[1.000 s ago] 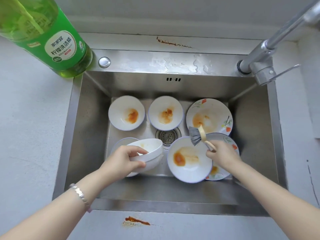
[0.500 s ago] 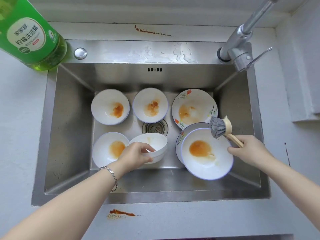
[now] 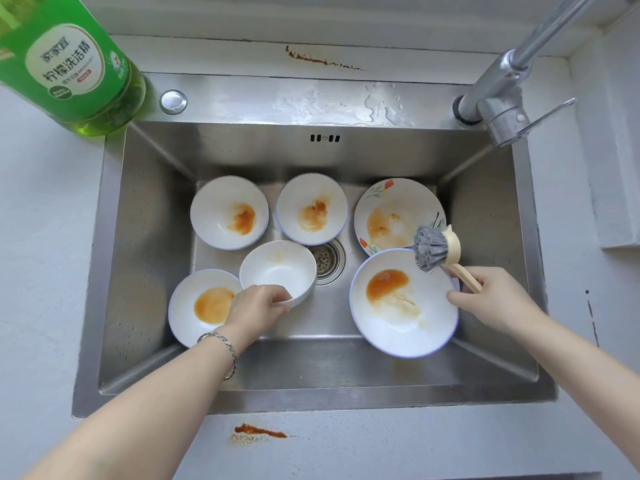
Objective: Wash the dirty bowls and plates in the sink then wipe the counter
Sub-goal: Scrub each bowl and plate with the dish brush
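The small white bowl (image 3: 277,268) sits near the middle of the stainless steel sink (image 3: 145,237), just left of the round drain (image 3: 327,259). It is the cleanest dish in view, with only a faint orange tinge on its inner wall. The left grip (image 3: 256,308) is curled over its near rim and holds it, with the bowl's edge overlapping the front-left white bowl (image 3: 201,306).

The other 4 bowls all carry orange sauce:
- the front-left one
- the back-left white bowl (image 3: 229,213)
- the back-middle white bowl (image 3: 311,208)
- the large white bowl (image 3: 403,303) at front right

The flower-patterned plate (image 3: 394,216) at back right is smeared too.

The right grip (image 3: 495,299) is closed round the pale handle of the grey-bristled dish brush (image 3: 436,251). One fingertip is at the large bowl's rim, and the bristles hang just over its far edge.

No water runs from the chrome tap (image 3: 502,95), and no suds show.

The washing looks barely begun. At most 1 bowl seems scrubbed, while 4 bowls and the plate are left, and the large bowl is probably next.

The wiping has not started. 2 reddish-brown smears lie on the white bench (image 3: 41,237), the front smear (image 3: 258,433) before the sink and the back smear (image 3: 322,60) behind it. No cloth is visible. A green bottle of dish liquid (image 3: 69,64) stands at the sink's back-left corner.
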